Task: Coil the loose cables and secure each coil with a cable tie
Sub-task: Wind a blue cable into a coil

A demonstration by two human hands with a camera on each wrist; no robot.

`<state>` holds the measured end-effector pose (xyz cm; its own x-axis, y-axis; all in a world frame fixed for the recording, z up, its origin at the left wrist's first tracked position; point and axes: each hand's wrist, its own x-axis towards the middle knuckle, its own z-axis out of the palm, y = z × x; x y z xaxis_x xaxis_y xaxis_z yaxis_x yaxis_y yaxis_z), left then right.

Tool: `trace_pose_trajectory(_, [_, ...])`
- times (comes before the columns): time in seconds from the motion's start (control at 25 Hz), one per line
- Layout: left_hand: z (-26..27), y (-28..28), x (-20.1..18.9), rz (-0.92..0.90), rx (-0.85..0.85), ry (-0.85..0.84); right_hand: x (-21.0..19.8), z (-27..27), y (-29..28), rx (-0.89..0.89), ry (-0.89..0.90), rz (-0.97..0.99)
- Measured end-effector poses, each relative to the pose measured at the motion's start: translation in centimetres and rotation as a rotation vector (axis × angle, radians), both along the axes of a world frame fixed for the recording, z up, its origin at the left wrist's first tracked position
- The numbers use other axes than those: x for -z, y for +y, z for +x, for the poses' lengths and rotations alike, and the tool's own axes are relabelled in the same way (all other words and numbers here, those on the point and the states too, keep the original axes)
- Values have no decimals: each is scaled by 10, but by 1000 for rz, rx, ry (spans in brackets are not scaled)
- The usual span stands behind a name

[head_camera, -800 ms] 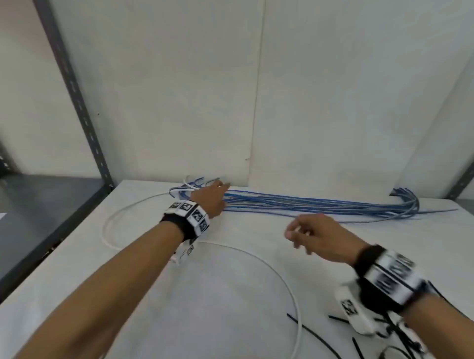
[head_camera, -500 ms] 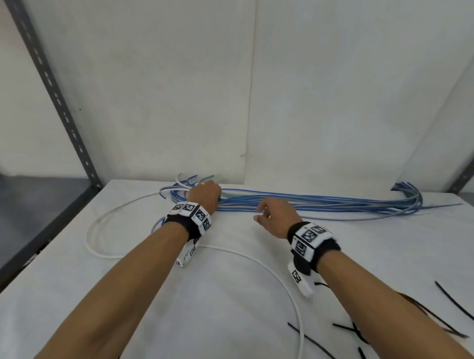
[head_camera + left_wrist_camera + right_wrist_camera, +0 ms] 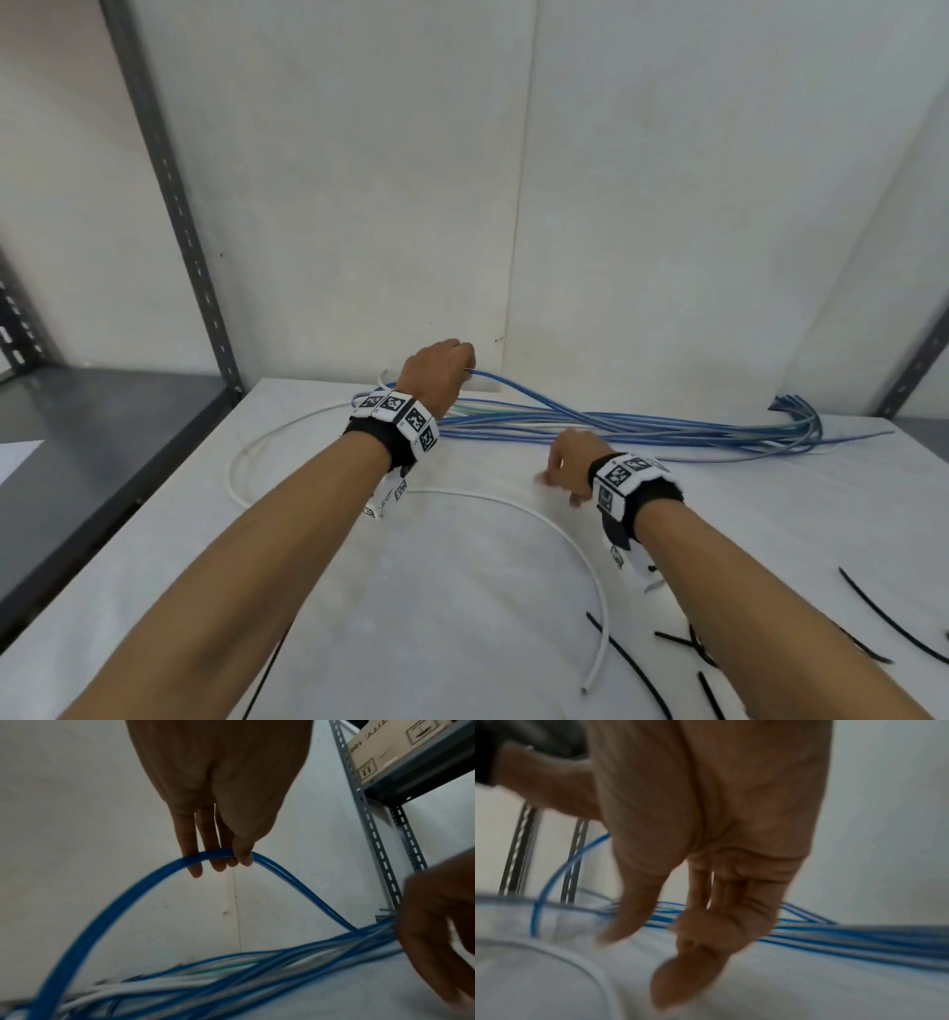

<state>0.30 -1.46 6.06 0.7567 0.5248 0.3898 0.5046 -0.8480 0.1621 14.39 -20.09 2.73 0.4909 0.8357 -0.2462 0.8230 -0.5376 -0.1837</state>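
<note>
A long bundle of blue and pale cables (image 3: 642,429) lies along the back of the white table (image 3: 462,606). My left hand (image 3: 444,367) is raised above the bundle's left end and pinches a blue cable (image 3: 164,870) between thumb and fingers, so it arches up off the bundle (image 3: 231,969). My right hand (image 3: 567,465) hovers just in front of the bundle's middle, fingers loose and holding nothing; in the right wrist view its fingers (image 3: 698,953) hang over the table near the cables (image 3: 847,939). A white cable (image 3: 518,506) loops across the table below both wrists.
Several black cable ties (image 3: 873,611) lie scattered at the front right of the table. A grey slotted shelf post (image 3: 174,205) stands at the left, with a dark lower shelf (image 3: 92,426) beside the table. A cardboard box (image 3: 401,746) sits on a shelf above.
My left hand has taken hold of a blue cable and lifted it off the bundle. My right hand moved in from the right and now hovers low in front of the bundle.
</note>
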Motion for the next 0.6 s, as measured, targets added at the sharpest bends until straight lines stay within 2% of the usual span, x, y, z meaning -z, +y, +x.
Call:
trace_pose_trajectory(0.04, [-1,-2,-6,-26,31,-32,2,-2,-3,-10,101,-76])
trace_pose_trajectory(0.08, [-1,-4,-12,-53,54,-57,6,-5,-6,-39,96,-163])
trace_pose_trajectory(0.12, [-2,-6,-17,-80,73,-86,9,-10,-9,-70,49,-227])
trace_pose_trajectory(0.2, [-6,-9,-27,-130,116,-159,13,-12,-7,-82,-36,-185])
trace_pose_trajectory(0.28, [-12,-12,-40,-159,163,-261,-1,-8,-2,-37,-74,-11])
trace_pose_trajectory(0.44, [-23,-33,-86,-234,278,-473,-48,-5,-3,291,-59,552])
trace_pose_trajectory(0.6, [-45,-58,-143,-231,374,-733,-68,-4,-16,495,-4,788])
